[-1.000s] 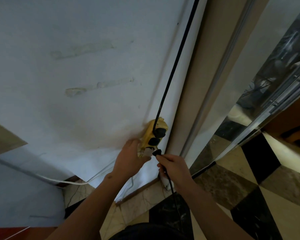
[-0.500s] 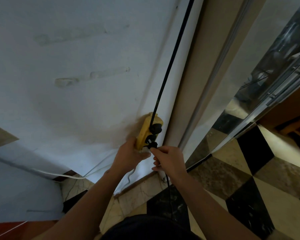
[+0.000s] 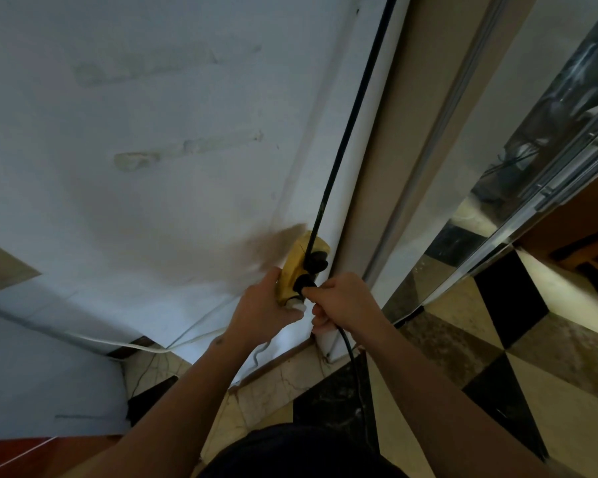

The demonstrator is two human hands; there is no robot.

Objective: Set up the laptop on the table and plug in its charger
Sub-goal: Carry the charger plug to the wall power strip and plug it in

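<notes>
We plug in charger: left hand point(image 3: 263, 313) grips yellow power strip point(image 3: 296, 270), right hand point(image 3: 342, 303) fingers pinch black plug point(image 3: 304, 283), seemingly seated; next, firm push.

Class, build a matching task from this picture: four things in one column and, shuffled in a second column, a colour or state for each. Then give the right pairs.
Things:
1. power strip
2. left hand
3. right hand
4. floor

Descriptions:
A. black and cream checks
B. pinches a black plug
C. yellow
D. holds the strip against the wall

Pairs: 1-C, 2-D, 3-B, 4-A
</notes>
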